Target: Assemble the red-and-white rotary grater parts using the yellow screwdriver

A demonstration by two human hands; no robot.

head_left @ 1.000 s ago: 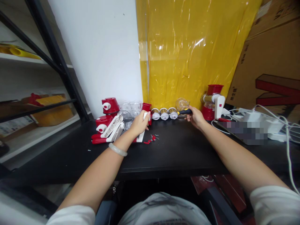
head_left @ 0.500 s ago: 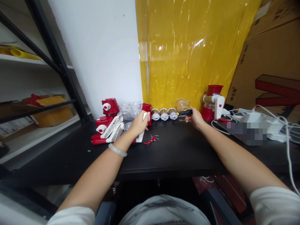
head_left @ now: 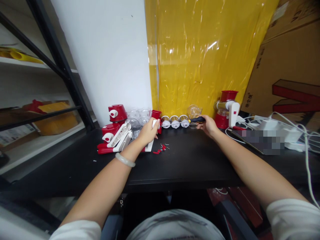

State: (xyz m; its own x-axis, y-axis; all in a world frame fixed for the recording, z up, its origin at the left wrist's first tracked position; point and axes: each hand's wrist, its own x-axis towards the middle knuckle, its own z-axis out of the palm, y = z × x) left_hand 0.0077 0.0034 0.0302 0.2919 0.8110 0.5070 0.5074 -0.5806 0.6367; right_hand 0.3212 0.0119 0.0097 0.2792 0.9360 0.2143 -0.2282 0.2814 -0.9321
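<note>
My left hand (head_left: 148, 132) is closed around a white crank handle (head_left: 150, 146), whose upper end shows above the thumb. In my right hand (head_left: 208, 126) is a screwdriver (head_left: 197, 119) with a black and yellow handle. Its long shaft runs level to the left, and the tip meets the handle's upper end at my left fingers; the exact contact is too small to see. Below my left hand lie several small red pieces and screws (head_left: 163, 148). Behind the shaft stand three metal grater drums (head_left: 174, 122) with white ends.
Red grater bodies (head_left: 117, 113), white crank handles (head_left: 121, 138) and clear plastic cups (head_left: 137, 116) crowd the left. On the right stand an assembled rotary grater (head_left: 226, 110), a dark tablet-like device (head_left: 250, 140) and white chargers with cables (head_left: 272, 125). The black table's front edge (head_left: 185, 183) is close to me.
My right hand's fingers have shifted slightly on the screwdriver handle. The left hand and the crank handle stay in place.
</note>
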